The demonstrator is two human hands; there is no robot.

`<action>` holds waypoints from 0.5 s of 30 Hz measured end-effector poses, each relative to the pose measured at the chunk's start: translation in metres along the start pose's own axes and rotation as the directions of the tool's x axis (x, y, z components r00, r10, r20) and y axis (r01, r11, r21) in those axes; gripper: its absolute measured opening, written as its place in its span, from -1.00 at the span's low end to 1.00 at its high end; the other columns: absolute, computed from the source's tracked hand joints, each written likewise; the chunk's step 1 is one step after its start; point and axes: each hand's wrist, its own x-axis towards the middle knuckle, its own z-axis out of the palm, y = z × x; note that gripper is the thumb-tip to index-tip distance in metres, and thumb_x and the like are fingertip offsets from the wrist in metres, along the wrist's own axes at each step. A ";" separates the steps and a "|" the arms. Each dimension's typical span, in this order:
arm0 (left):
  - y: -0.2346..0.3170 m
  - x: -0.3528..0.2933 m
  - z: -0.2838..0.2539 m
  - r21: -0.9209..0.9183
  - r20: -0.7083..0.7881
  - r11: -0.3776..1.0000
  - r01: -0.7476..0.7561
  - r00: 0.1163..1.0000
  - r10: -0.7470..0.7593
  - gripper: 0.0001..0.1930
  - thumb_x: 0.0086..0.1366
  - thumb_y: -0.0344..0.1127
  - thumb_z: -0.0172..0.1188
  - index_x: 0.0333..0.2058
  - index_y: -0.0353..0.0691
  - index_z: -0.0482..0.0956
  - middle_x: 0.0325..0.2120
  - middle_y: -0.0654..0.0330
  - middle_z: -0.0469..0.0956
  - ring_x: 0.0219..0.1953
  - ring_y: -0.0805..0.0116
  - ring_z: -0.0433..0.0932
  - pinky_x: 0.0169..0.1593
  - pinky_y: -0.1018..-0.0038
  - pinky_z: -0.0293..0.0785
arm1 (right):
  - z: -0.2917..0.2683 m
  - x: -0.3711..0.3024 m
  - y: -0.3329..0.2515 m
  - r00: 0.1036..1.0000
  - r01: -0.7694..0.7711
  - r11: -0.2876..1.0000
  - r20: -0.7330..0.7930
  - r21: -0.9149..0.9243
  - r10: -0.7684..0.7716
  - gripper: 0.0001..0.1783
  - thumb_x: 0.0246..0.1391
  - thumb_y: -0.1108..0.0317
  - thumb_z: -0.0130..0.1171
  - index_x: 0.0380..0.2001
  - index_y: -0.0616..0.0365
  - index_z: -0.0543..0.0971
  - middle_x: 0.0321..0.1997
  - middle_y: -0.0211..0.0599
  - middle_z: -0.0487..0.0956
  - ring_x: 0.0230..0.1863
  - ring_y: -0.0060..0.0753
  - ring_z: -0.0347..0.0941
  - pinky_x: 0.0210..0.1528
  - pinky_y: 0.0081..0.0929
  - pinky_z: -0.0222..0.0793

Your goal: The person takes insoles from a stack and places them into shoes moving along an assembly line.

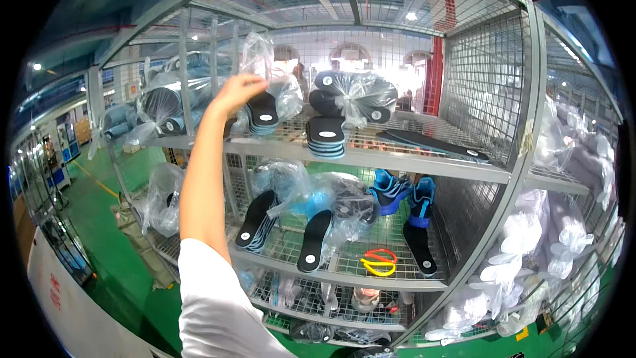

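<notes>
My left hand [240, 94] is raised to the upper shelf, its fingers closed at the gathered neck of a clear plastic bag [258, 54]. Film stands up above the fingertips and bulges out beside them. Just below the hand, a stack of black insoles with blue undersides [264, 117] lies at the shelf's front edge. To its right sits another insole stack [325, 135]. Behind that is a clear bag packed with black insoles [354, 96]. My right hand is out of view.
The grey metal rack has a wire-mesh side [480, 79] and a shelf edge [397, 163]. One long insole [437, 144] lies at right. Lower down are more insoles [315, 242], blue-black shoes [391, 192] and red and yellow loops [378, 264]. Bagged goods [517, 245] fill the right-hand rack.
</notes>
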 end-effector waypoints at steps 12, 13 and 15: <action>-0.050 0.069 0.032 0.857 0.136 0.503 0.108 0.896 -0.423 -0.64 -0.02 -0.18 0.07 -0.28 -0.28 0.56 -0.25 -0.06 0.53 -0.24 0.10 0.52 -0.21 0.26 0.42 | 0.042 -0.039 0.032 0.970 -0.087 0.994 0.222 -0.065 0.099 -0.35 -0.10 0.06 0.09 0.07 0.15 0.31 0.06 -0.10 0.34 0.03 -0.21 0.27 0.02 -0.34 0.20; -0.056 0.085 0.015 0.847 0.121 0.519 0.115 0.909 -0.399 -0.69 -0.02 -0.25 0.07 -0.30 -0.28 0.54 -0.33 0.00 0.54 -0.33 0.17 0.52 -0.30 0.30 0.43 | 0.046 -0.045 0.038 0.955 -0.098 0.993 0.275 -0.062 0.112 -0.34 -0.10 0.05 0.10 0.07 0.15 0.31 0.07 -0.10 0.33 0.05 -0.20 0.26 0.03 -0.34 0.19; -0.050 0.094 0.059 0.827 0.181 0.563 0.011 0.942 -0.284 -0.70 -0.01 -0.26 0.07 -0.30 -0.28 0.54 -0.33 0.01 0.54 -0.32 0.17 0.51 -0.29 0.30 0.42 | 0.042 -0.060 0.069 0.936 -0.143 0.989 0.319 -0.044 0.150 -0.32 -0.11 0.03 0.10 0.08 0.14 0.32 0.09 -0.09 0.32 0.07 -0.20 0.25 0.05 -0.34 0.17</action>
